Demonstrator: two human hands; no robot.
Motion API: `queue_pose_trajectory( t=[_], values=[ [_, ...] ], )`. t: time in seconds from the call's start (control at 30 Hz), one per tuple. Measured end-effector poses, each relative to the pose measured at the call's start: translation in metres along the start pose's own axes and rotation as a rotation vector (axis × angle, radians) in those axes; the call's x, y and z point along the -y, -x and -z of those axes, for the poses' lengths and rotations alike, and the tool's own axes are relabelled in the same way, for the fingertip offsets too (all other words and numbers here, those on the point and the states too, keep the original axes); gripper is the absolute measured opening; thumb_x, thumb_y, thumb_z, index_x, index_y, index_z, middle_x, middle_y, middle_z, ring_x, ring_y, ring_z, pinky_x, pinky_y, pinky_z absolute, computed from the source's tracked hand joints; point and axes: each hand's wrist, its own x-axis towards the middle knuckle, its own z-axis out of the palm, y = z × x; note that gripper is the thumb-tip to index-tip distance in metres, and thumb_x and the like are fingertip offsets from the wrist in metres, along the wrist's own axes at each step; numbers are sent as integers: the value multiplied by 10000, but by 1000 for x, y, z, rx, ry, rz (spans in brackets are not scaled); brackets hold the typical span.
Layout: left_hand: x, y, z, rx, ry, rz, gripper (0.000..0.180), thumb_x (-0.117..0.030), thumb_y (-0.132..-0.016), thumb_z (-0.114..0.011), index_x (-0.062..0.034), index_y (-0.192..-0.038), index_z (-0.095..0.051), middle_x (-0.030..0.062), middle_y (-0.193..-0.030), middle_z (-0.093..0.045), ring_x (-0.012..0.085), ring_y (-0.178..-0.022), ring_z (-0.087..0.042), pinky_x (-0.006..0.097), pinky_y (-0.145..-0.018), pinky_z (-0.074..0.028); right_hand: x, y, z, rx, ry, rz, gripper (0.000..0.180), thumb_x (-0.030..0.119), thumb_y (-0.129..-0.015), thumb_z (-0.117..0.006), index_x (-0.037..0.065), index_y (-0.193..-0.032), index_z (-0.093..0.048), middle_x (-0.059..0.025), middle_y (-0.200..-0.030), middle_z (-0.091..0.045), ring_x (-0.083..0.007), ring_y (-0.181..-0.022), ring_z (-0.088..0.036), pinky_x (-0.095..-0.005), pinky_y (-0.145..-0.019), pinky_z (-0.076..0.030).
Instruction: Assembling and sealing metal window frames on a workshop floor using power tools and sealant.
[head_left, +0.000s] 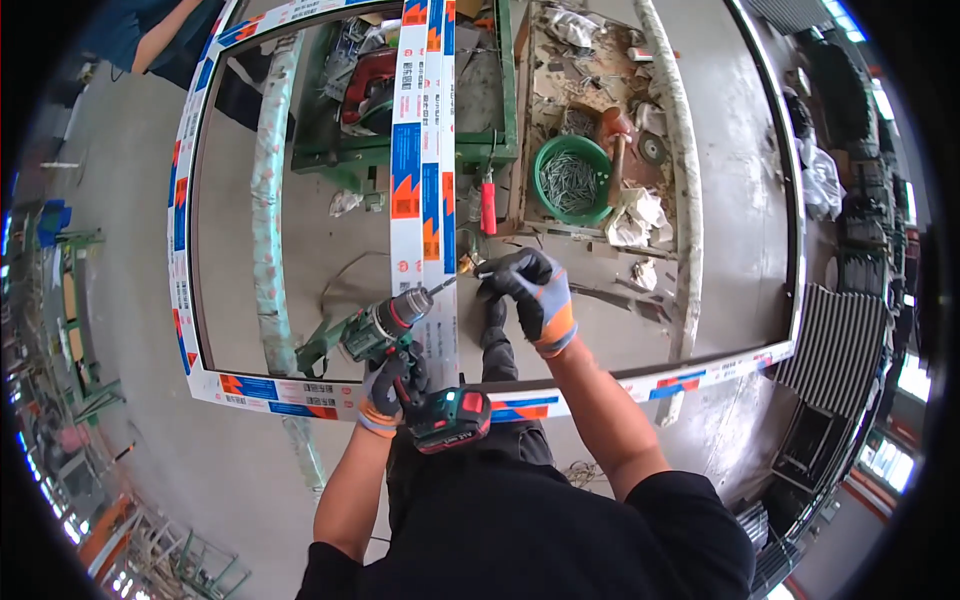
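Note:
My left hand [392, 388], in a grey glove with an orange cuff, is closed round the grip of a green and black cordless drill [380, 328]. The drill's battery [452, 420] is toward my body, and its bit points up and right over the taped middle bar [420, 190] of a large window frame [265, 392]. My right hand [535, 295], gloved in black, grey and orange, is just right of the bit tip, apart from it. Its fingers are pinched together; what they hold, if anything, is too small to make out.
Beyond the bar, a worn bench [540, 120] carries a green bowl [573, 178] of screws, a hammer [616, 165] and crumpled wrapping. A red-handled tool [488, 205] hangs at a green cart [480, 150]. Long wrapped supports [268, 190] run under the frame. Another person [150, 45] stands far left.

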Motion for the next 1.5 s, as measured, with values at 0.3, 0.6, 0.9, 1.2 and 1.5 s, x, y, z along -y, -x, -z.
queue_pose_trajectory(
  t=[0.3,0.6,0.9,1.2,1.5],
  values=[
    [-67,75,86,150,-155,56,325,-234,-857,-634,-10,-1084,-572,92,-850,-616,187,-688,-605,302,-597,-494,-20,89,-152,-218,184,167,114,71,-918,-586,-34,-875,-572,-161,-836,-697,-183,-750,-681,-302,-711,-543],
    [-116,121,109,195,-244,-62,252,-128,-849,-695,-17,-1065,-631,47,-777,-635,148,-620,-618,280,-543,-507,-45,118,-223,-242,179,162,47,4,-853,-600,-31,-842,-570,-138,-755,-682,-203,-690,-695,-292,-666,-559],
    [-149,129,132,266,-453,-260,235,-107,-878,-670,-21,-1097,-653,54,-931,-677,174,-806,-659,291,-689,-534,-24,109,-249,-49,232,4,146,96,-915,-618,3,-823,-554,-140,-779,-682,-205,-705,-699,-297,-638,-564],
    [-170,114,152,652,-393,-276,254,-128,-944,-566,-34,-1171,-626,81,-1132,-645,221,-1042,-607,346,-962,-475,-27,95,-249,43,316,-76,177,131,-936,-598,-42,-902,-590,-148,-803,-692,-184,-701,-689,-286,-636,-554],
    [-191,90,145,413,18,149,462,-209,-901,-614,65,-1254,-496,146,-1020,-648,209,-797,-667,317,-668,-564,-27,28,-230,177,640,116,255,123,-919,-631,-48,-1105,-593,-88,-943,-676,-127,-890,-634,-278,-808,-516]
  ],
)
